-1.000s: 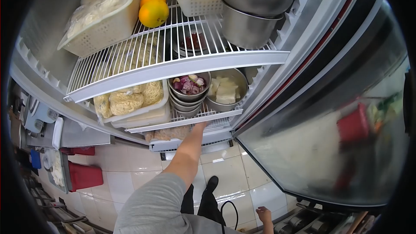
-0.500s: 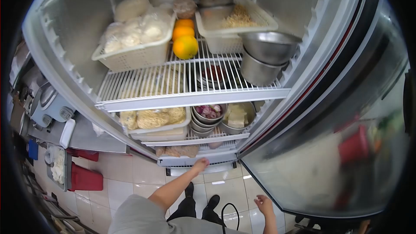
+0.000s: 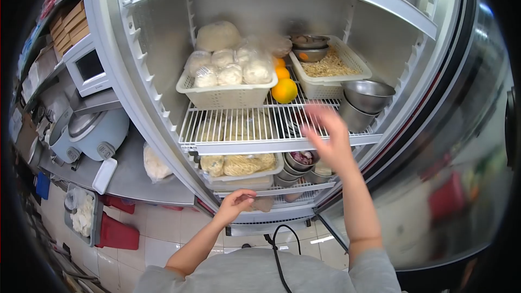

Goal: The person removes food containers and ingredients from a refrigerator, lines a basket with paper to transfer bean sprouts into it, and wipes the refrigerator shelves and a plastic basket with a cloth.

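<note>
My right hand [image 3: 331,135], partly blurred, is raised in front of the middle wire shelf [image 3: 228,147] of an open fridge. Its fingers and thumb are spread, with nothing held. Behind it are oranges [image 3: 284,91], stacked metal bowls [image 3: 369,96] and a white basket [image 3: 335,84] of shredded food. My left hand [image 3: 237,204] hangs lower, before the bottom shelves, loosely curled with fingers and thumb apart and nothing visible in it. Nearest to it is a tray of bagged noodles [image 3: 241,165]. A white basket [image 3: 225,96] holds bagged dough-like balls [image 3: 230,65].
The glass fridge door [image 3: 434,184] stands open on the right. At left, a counter [image 3: 135,171] carries a blue-grey rice cooker [image 3: 100,135] and a microwave [image 3: 89,68]. A red bin [image 3: 119,233] stands on the floor. A black cable [image 3: 277,263] hangs before my body.
My right hand has risen from beside the door to the middle shelf. My left hand has moved slightly left and its fingers have loosened. The view has tilted up, showing a higher shelf.
</note>
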Demonstrator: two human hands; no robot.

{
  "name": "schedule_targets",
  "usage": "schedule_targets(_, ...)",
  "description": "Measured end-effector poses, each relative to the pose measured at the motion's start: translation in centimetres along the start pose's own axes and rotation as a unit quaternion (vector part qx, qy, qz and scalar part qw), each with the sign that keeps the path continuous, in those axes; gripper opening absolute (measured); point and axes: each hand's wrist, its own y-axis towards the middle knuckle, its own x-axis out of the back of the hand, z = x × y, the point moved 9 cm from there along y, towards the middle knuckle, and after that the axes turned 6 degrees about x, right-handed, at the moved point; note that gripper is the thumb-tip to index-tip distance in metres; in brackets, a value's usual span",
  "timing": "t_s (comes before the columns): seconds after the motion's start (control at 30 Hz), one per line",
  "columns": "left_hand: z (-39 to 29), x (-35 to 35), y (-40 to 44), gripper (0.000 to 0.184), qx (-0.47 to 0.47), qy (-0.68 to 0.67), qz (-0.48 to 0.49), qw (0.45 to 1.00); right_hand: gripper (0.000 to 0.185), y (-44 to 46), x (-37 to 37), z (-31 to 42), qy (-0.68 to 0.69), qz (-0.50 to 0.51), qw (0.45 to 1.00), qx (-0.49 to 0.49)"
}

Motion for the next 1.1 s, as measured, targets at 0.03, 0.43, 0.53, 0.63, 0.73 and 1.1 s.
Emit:
schedule_targets(0.03, -0.8, 0.9, -0.4, 0.018, -0.006, -0.022, 0.001, 1.000, 0.042, 3.3, -0.2, -1.1, 0.011, -0.031, 0.999, 0.001)
schedule_targets(0.43, -3.0, 7.2, -5.9, 0.016, -0.023, -0.128, -0.082, 0.988, 0.044, 16.4, 0.7, -29.5, 0.033, -0.170, 0.830, -0.530)
schedule_targets(0.53, -3.1, 7.7, -6.5, 0.015, -0.013, -0.138, -0.102, 0.985, 0.034, 16.0, 0.6, -36.3, 0.130, -0.242, 0.796, -0.539)
schedule_targets(0.63, -4.3, 7.7, -6.6, 0.014, -0.030, -0.121, -0.122, 0.985, 0.030, 16.2, 0.9, -34.9, 0.153, -0.256, 0.793, -0.532)
schedule_targets(0.73, -5.7, 7.4, -6.1, 0.014, -0.033, -0.114, -0.117, 0.986, 0.033, 18.3, 2.8, -33.1, 0.179, -0.267, 0.816, -0.480)
schedule_targets(1.1, -25.0, 3.6, 5.7, 0.044, -0.177, 0.028, 0.007, 0.984, 0.015, 17.4, 6.6, -14.5, 0.131, -0.030, 0.916, -0.378)
